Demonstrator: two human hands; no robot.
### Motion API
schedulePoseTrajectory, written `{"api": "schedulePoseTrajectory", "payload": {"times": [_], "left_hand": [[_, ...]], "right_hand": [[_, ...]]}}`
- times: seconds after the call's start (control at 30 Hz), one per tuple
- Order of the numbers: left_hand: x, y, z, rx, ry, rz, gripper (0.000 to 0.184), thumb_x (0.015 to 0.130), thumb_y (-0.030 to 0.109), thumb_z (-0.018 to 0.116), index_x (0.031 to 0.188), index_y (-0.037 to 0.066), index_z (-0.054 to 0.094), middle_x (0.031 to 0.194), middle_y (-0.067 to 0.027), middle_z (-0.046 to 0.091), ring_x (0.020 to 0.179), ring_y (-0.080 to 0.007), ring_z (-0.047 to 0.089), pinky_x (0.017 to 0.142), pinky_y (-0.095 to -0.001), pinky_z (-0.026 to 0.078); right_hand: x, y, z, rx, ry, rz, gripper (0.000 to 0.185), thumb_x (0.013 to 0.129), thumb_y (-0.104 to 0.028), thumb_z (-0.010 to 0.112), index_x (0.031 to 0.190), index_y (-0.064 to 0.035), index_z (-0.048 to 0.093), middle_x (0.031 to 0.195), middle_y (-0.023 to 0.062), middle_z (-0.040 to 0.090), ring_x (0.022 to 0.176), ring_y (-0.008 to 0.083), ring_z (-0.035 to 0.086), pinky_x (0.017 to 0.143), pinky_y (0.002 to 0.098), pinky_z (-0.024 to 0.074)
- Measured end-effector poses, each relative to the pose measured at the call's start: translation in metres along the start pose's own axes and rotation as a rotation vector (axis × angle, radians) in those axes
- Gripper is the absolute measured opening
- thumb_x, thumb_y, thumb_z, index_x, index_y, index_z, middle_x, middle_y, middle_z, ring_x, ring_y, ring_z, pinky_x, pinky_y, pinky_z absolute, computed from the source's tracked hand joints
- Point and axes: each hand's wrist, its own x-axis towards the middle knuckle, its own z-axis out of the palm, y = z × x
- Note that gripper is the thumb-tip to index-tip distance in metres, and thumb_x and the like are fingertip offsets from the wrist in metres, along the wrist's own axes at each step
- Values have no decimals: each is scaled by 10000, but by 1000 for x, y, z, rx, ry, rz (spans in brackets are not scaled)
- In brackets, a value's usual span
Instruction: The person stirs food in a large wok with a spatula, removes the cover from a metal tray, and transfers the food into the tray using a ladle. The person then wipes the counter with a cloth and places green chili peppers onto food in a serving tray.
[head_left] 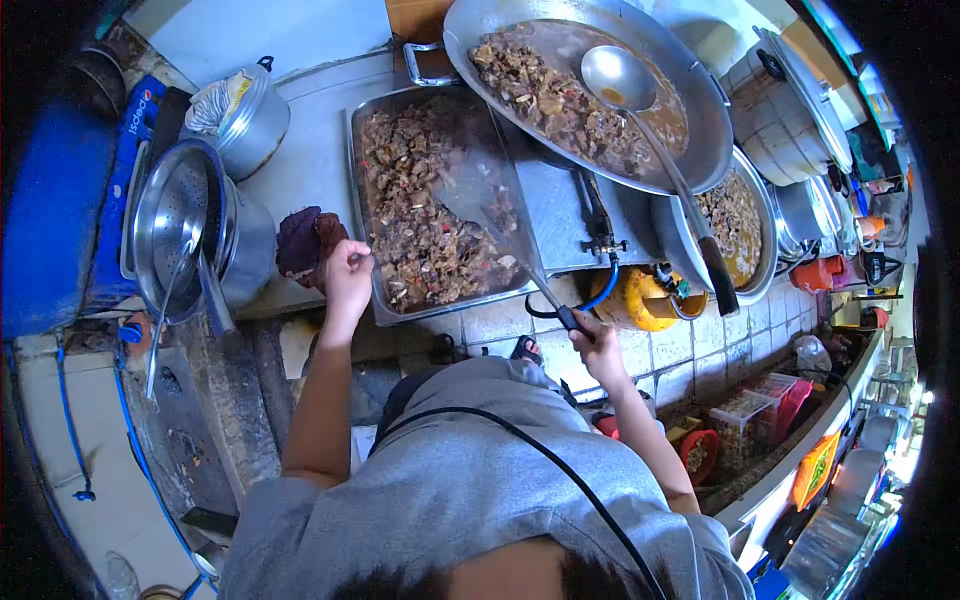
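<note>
Beside the left rim of the metal tray (440, 311), over the pale tabletop (315, 140), the left hand (348, 275) curls its fingers together on a bunched dark cloth (305, 243). Near the tray's lower right corner, the right hand (597, 350) has its fingers wrapped round the black handle of a long metal turner (468, 205), whose blade slants among the chopped meat (410, 200) filling the tray. Just beyond, a wide wok (706, 95) holds more meat in brown broth, with a ladle (618, 75) leaning across its rim.
</note>
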Motion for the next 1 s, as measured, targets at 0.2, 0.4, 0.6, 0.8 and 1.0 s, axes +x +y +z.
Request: {"api": "schedulePoseTrajectory", "payload": {"times": [0.2, 0.4, 0.6, 0.8, 1.0], "left_hand": [[13, 9, 21, 33, 3, 26, 125, 727, 10, 567, 851, 19, 560, 783, -65, 576, 620, -147, 511, 577, -240, 424], [36, 34, 26, 274, -16, 82, 146, 727, 52, 599, 866, 23, 564, 796, -84, 577, 634, -184, 530, 596, -270, 441], [19, 96, 1, 171, 274, 368, 152, 718, 71, 604, 855, 19, 564, 890, -120, 568, 709, -240, 550, 652, -311, 446], [-48, 174, -80, 175, 645, 698, 182, 695, 29, 608, 870, 27, 555, 988, -106, 550, 774, -208, 531, 697, -298, 440], [-132, 178, -132, 143, 856, 739, 181, 691, 56, 621, 854, 76, 544, 961, -121, 548, 790, -219, 523, 699, -318, 430]], "right_hand": [[-12, 12, 1, 234, -32, -81, 335, 762, -4, 561, 1096, 22, 553, 899, 73, 630, 705, 153, 525, 688, 246, 416], [-20, 24, -7, 318, -80, -160, 349, 781, -22, 569, 1130, -7, 552, 682, -14, 481, 540, 83, 346, 496, 189, 296], [-25, -33, -38, 160, -199, -85, 368, 746, 40, 548, 1114, 28, 542, 928, 64, 629, 742, 141, 524, 702, 232, 413], [-9, -153, -36, 24, -328, -122, 341, 782, -40, 569, 1115, 27, 547, 836, 73, 635, 660, 133, 507, 628, 234, 408], [15, -286, 25, -117, -570, -586, 378, 752, -15, 569, 1125, 30, 533, 914, 99, 642, 677, 145, 542, 645, 240, 423]]}}
